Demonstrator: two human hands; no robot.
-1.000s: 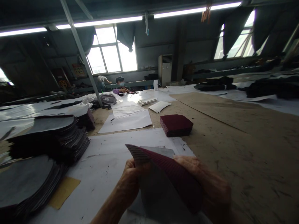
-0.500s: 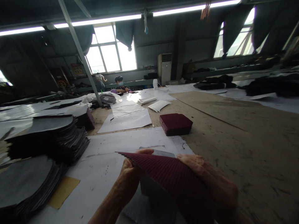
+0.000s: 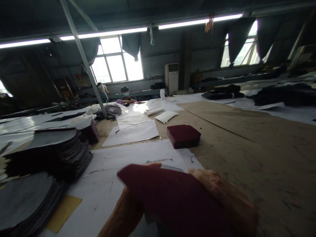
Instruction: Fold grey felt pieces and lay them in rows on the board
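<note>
A curved maroon fabric piece (image 3: 170, 197) with a ribbed face is held up between my hands, low in the head view. My left hand (image 3: 130, 200) grips its left side; the palm is hidden behind the fabric, and some fingers show above its top edge. Along the right edge my right hand (image 3: 222, 191) is closed on the same piece, slightly blurred. Beneath, part of a grey sheet (image 3: 172, 168) shows on the white paper (image 3: 103, 184). Beyond my hands sits a neat stack of maroon pieces (image 3: 184, 135).
Stacks of dark, grey-faced pieces (image 3: 56, 141) stand at the left, by a yellow card (image 3: 63, 212). White sheets (image 3: 133, 131) and brown paper (image 3: 222, 115) cover the table farther off. A slanted metal post (image 3: 84, 59) rises at the left. A masked person (image 3: 127, 96) sits at the far side.
The maroon piece has tilted so its ribbed face shows more broadly, hiding more of my left hand. The view has tipped slightly upward.
</note>
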